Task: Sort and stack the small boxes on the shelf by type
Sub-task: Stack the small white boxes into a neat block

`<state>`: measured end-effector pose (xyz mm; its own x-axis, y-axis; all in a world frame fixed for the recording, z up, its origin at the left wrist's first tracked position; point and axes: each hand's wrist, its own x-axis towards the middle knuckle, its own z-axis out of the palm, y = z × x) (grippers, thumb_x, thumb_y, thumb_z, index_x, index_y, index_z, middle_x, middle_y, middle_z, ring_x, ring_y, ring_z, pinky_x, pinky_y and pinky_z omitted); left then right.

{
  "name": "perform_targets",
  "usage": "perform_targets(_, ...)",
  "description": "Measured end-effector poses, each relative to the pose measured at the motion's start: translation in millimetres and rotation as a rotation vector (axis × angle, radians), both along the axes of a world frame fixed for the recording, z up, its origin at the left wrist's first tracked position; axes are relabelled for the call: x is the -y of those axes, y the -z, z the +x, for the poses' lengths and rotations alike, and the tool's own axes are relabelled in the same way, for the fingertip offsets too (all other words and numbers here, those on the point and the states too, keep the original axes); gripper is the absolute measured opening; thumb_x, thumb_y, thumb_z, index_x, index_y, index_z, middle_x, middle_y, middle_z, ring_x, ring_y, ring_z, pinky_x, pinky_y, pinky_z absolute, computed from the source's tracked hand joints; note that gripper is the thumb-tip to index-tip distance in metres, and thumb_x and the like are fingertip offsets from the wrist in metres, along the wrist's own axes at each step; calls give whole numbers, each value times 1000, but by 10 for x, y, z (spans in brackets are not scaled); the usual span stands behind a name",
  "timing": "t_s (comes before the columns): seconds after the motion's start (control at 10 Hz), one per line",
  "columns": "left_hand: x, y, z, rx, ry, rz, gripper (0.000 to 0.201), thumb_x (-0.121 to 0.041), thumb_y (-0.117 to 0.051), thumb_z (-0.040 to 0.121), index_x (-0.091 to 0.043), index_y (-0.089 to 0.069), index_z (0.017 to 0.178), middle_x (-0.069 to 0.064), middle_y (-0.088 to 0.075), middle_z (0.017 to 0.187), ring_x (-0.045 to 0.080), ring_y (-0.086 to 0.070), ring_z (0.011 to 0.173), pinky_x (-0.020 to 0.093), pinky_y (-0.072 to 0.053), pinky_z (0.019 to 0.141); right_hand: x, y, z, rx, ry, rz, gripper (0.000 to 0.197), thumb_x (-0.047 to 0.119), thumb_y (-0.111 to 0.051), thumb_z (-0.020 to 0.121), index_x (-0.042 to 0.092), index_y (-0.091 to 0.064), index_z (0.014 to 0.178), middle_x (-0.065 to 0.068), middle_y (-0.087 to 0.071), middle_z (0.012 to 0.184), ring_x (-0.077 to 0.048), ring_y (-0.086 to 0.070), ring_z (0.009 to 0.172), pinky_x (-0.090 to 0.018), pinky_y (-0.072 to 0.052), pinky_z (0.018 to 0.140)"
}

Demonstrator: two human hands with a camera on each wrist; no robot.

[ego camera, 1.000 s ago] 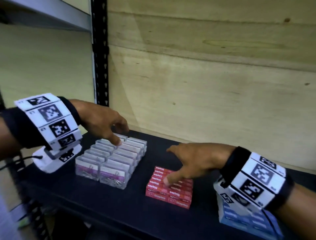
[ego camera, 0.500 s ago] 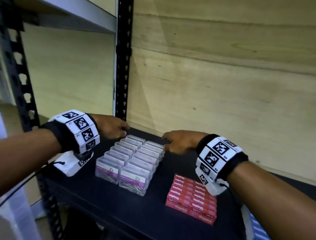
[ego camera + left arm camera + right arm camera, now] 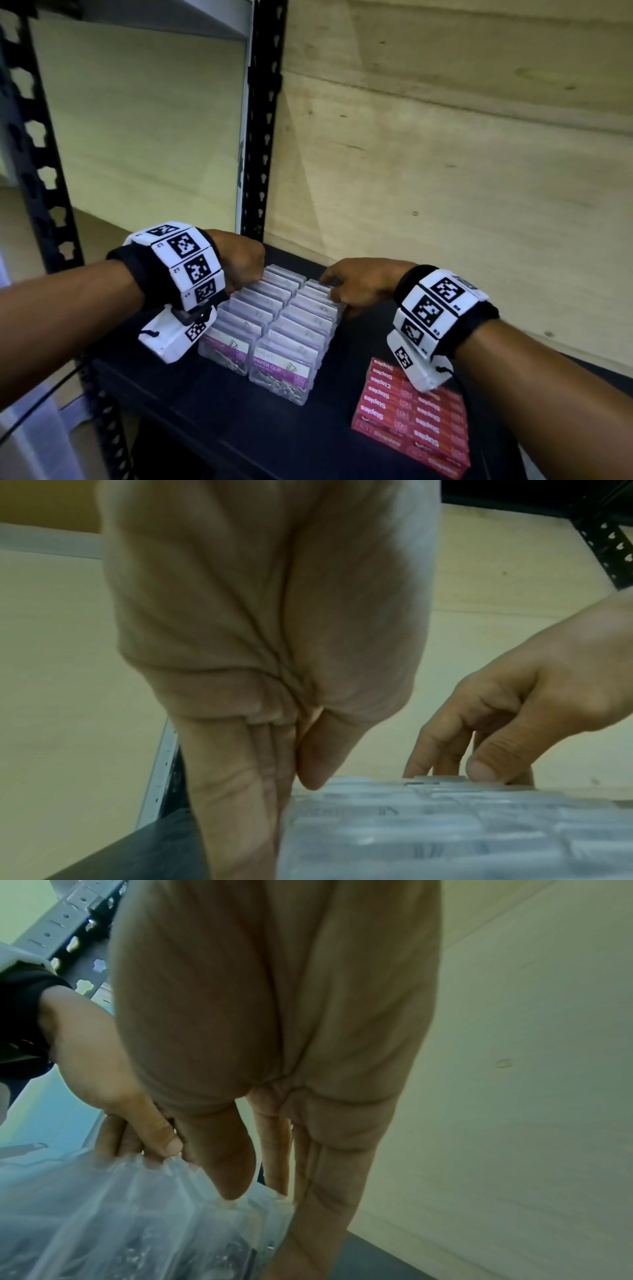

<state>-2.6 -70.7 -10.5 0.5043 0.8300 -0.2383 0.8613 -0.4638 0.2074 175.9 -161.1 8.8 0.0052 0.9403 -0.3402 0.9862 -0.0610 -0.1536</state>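
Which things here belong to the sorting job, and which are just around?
Job:
- clear paper clip boxes, two rows, both hands at the far end
- red staples boxes, stacked at the right
- left hand
- right hand
- black shelf

Just around:
- black shelf upright
- plywood back wall

On the shelf point(image 3: 212, 421) the paper clip boxes point(image 3: 274, 325) stand in two rows running front to back, left of the staples boxes point(image 3: 411, 411). The left hand point(image 3: 239, 260) flanks their left side, the right hand point(image 3: 363, 284) their right; the wooden wall point(image 3: 445, 171) stands behind
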Motion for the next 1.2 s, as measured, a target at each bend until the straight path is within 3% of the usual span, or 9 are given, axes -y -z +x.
perform_targets(0.2,8,-5,14,-4,3,-1,7,-11,-46,98,-14,-52,100,5,-55,100,13,-53,75,13,-43,56,2,13,18,-73,48,-9,39,8,-52,98,11,-53,137,-8,-62,128,-24,-65,109,-40,-54,96)
perform_targets(0.3,-92,-62,26,-26,32,-113,26,-11,-43,96,1,-63,108,14,-68,108,15,-58,75,24,-53,70,10,17,24,-122,73,-25,40,8,-48,99,13,-50,139,-8,-62,126,-25,-67,106,-39,-56,93)
perform_targets(0.4,-56,-83,31,-44,50,-59,33,-13,-42,94,-2,-66,114,9,-69,105,18,-56,83,32,-48,76,9,28,40,-161,87,-35,40,8,-46,100,13,-48,141,-10,-61,128,-27,-68,106,-40,-56,93)
perform_targets(0.5,-6,-49,49,-40,83,92,31,-13,-44,99,-6,-62,123,1,-54,98,15,-49,86,24,-39,74,22,33,42,-211,112,-51,40,9,-47,101,13,-47,141,-9,-59,130,-26,-67,107,-36,-57,92)
perform_targets(0.6,-9,-60,32,-49,92,87,32,-14,-43,99,-5,-63,123,8,-64,110,14,-51,88,25,-41,75,13,37,55,-239,117,-65,40,9,-49,101,13,-46,141,-8,-59,127,-21,-67,99,-33,-58,90)
perform_targets(0.7,-46,-112,9,-77,98,-50,33,-14,-41,99,-2,-65,118,10,-67,117,19,-62,96,28,-51,81,2,28,58,-248,121,-70,40,10,-50,101,13,-47,141,-4,-59,116,-17,-65,90,-28,-58,84)
perform_targets(0.8,-77,-121,10,-56,78,-128,33,-13,-42,98,1,-65,117,12,-69,111,17,-60,87,26,-52,76,3,20,54,-229,114,-74,40,11,-50,101,15,-46,141,-2,-57,113,-17,-64,90,-27,-58,82)
perform_targets(1.0,-164,-190,67,80,15,-196,46,-15,-37,101,-22,-38,147,1,-62,89,14,-57,73,24,-49,70,8,-27,43,-193,113,-67,37,28,-44,104,15,-49,138,-7,-59,124,-18,-62,93,-30,-57,83)
perform_targets(1.2,-190,-145,97,55,57,-236,37,-20,-45,102,-23,-51,138,3,-62,118,19,-65,102,28,-56,86,-1,-12,40,-102,51,-119,42,37,-52,100,14,-50,135,-8,-65,121,-28,-66,108,-41,-55,95)
